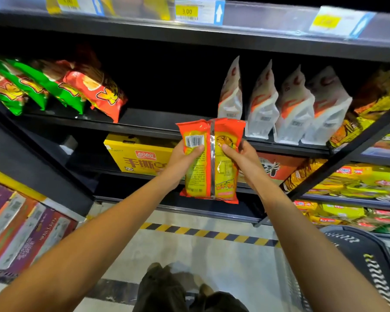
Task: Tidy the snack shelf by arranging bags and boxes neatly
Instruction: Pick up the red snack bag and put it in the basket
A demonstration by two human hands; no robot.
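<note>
An orange and yellow snack bag hangs upright in front of the black shelf, its back with the barcode facing me. My left hand grips its left edge, thumb on the barcode panel. My right hand grips its right edge, thumb on the back. On the shelf behind, green and red chip bags lean at the left and several white pouches stand at the right. A dark gap lies between those two groups.
A yellow box sits on the shelf below, beside a red box. Yellow packs fill the lower right shelves. Purple and orange boxes lie at the lower left. A black basket stands on the floor at the right.
</note>
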